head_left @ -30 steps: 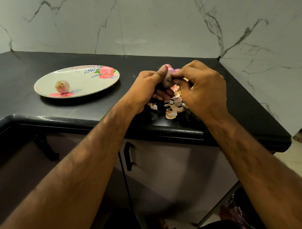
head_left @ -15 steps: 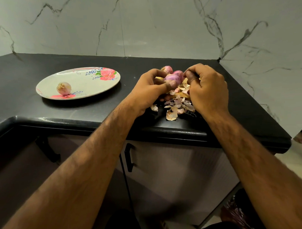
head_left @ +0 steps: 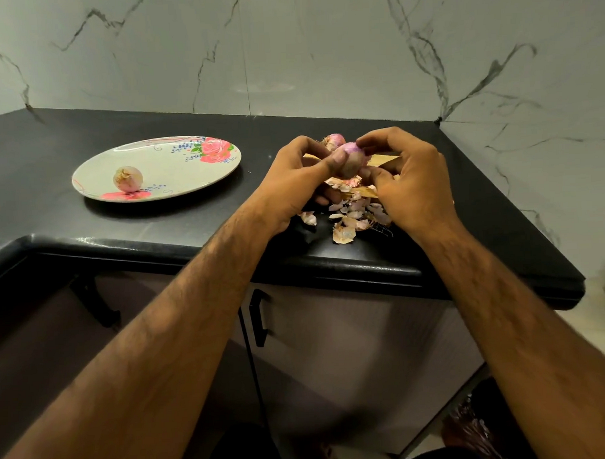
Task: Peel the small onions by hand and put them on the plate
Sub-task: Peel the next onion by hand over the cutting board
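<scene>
Onion in question: where was it?

The small onion [head_left: 351,159] was held up between both hands, above the pile of skins [head_left: 348,217] near the front edge of the tabletop [head_left: 157,231]. The left hand [head_left: 292,185] gripped it with the thumb across its side. The right hand [head_left: 412,181] pinched at its top with curled fingertips.

Which step, then?

Peeling, I judged, and not finished, since purple skin showed. One peeled onion [head_left: 128,178] lay on the plate [head_left: 196,178], well apart to the left. Another unpeeled one [head_left: 335,140] sat just behind the hands.

What did the next move call for?

Probably a firm hold from the left while the right caught a loose edge and stripped it away.

And against half a second earlier?

The hands had sat lower, close over the skins. They had since lifted the onion, and the right fingertips had come onto its top. The plate was unchanged.
</scene>
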